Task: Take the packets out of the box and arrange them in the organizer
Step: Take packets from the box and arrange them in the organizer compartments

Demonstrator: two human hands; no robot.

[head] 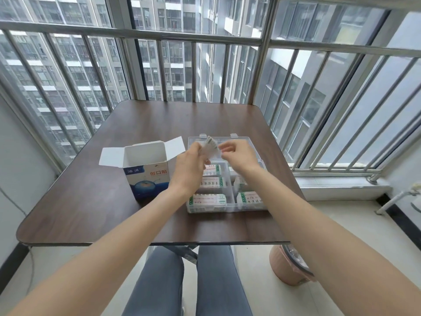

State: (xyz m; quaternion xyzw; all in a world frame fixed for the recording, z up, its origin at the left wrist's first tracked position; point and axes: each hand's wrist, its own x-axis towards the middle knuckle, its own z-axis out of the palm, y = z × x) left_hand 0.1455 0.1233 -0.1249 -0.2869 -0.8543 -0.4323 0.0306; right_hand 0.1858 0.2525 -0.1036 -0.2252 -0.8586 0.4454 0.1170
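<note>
Several white, green-edged packets [209,199] already lie in our clear organizer [230,207] near the table's [91,201] right edge, while our left hand [190,166] pinches a thin blurred stack [210,148] above it, right hand [237,153] loosely curled alongside, open-flapped blue-and-white box [147,171] standing left.

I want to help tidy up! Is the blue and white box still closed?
No, the box stands on the table with its top flaps folded open, beside the organizer.
</note>
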